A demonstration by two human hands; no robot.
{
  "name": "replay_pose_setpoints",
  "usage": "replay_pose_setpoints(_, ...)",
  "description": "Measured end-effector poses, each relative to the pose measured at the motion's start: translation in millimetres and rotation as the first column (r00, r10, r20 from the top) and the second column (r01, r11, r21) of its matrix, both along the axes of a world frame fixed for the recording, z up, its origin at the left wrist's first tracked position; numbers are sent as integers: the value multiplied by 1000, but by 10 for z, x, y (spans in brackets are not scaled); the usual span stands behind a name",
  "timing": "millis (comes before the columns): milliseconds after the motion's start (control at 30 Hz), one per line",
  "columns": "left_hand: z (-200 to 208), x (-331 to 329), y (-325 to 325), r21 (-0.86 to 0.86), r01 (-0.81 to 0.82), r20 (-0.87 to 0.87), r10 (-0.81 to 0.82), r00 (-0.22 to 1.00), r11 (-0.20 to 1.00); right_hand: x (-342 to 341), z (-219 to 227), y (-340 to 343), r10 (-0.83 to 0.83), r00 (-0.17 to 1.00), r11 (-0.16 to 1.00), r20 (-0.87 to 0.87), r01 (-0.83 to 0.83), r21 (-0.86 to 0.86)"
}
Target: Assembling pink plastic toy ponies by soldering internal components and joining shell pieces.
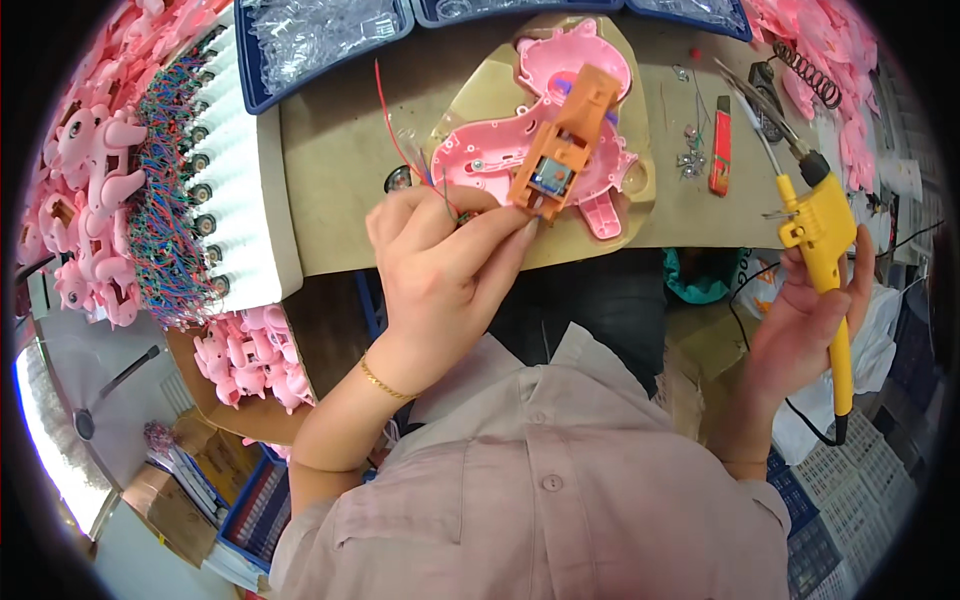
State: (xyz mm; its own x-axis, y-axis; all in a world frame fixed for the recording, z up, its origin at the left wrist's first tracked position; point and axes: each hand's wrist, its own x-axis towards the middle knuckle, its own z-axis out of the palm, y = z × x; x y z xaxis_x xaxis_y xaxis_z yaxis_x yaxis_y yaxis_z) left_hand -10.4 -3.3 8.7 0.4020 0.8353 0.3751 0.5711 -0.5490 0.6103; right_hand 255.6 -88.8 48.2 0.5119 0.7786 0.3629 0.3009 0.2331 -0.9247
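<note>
My left hand (435, 250) is closed in a pinch at the near end of an orange plastic housing (575, 125), which has a small component with metal and blue parts set in it. Thin wires (385, 110), red ones among them, rise beside the fingers; their ends at the fingertips are hidden. Under the housing lies an open pink toy body shell (485, 145), seated in a tan moulded holder (640, 130). Off to the right, my right hand (800, 335) is wrapped round a yellow soldering gun (823, 235), its tip pointing toward the far side.
Blue trays (318, 45) of clear plastic parts line the far edge. On the left, a white rack (245, 200) holds speakers with bundled wires (170, 180), beside stacked pink toy shells (95, 180). A red utility knife (720, 150) and small metal bits (690, 160) lie right of the holder.
</note>
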Motion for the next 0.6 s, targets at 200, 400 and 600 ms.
replay_pose_setpoints(200,-1,41,-47,-11,-83,29,83,996,997,-159,-39,-83,100,995,991,28,-97,-90)
replay_pose_setpoints(400,53,38,-47,-136,-99,42,105,994,986,-156,-6,-403,134,989,974,61,-120,-191)
replay_pose_setpoints(600,56,44,-46,-200,-138,110,162,981,970,-84,2,-651,307,942,948,133,-292,-124)
